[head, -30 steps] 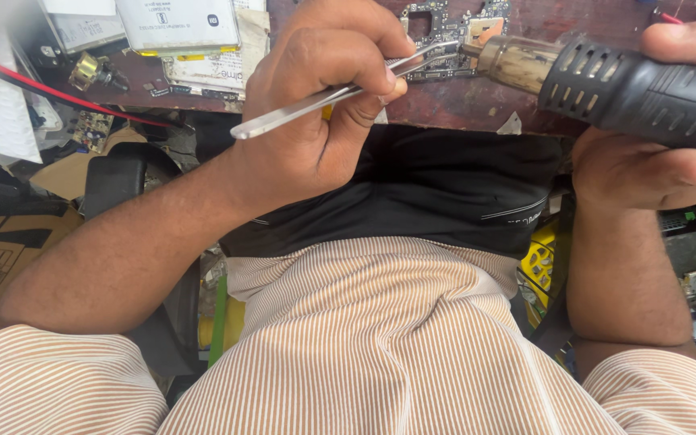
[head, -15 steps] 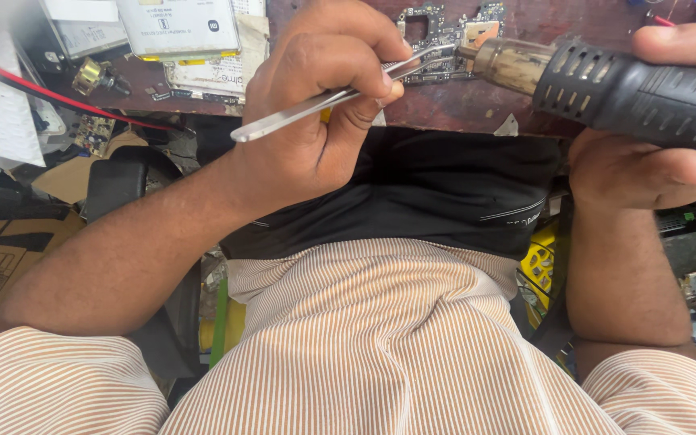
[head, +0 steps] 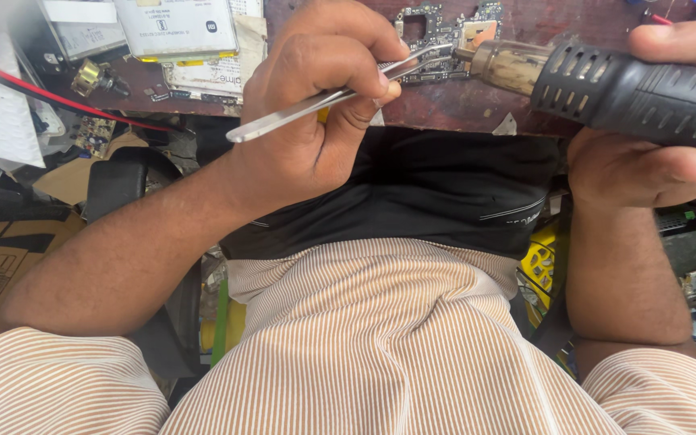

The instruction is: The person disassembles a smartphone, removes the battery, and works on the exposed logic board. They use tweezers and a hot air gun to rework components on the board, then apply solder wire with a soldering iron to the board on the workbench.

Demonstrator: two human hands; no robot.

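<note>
A pair of silver tweezers (head: 328,101) is pinched in the closed grip of the left hand (head: 316,105), the tips set on a small circuit board (head: 437,40) lying on the dark red bench (head: 541,24) at 12 o'clock. A black hot-air gun (head: 638,93) is wrapped in the shut grip of the right hand (head: 646,161) at 2 o'clock, its metal nozzle (head: 509,64) held just beside the board and the tweezer tips. A flat white battery pack (head: 175,28) and a red wire (head: 66,101) lie at 10 o'clock.
</note>
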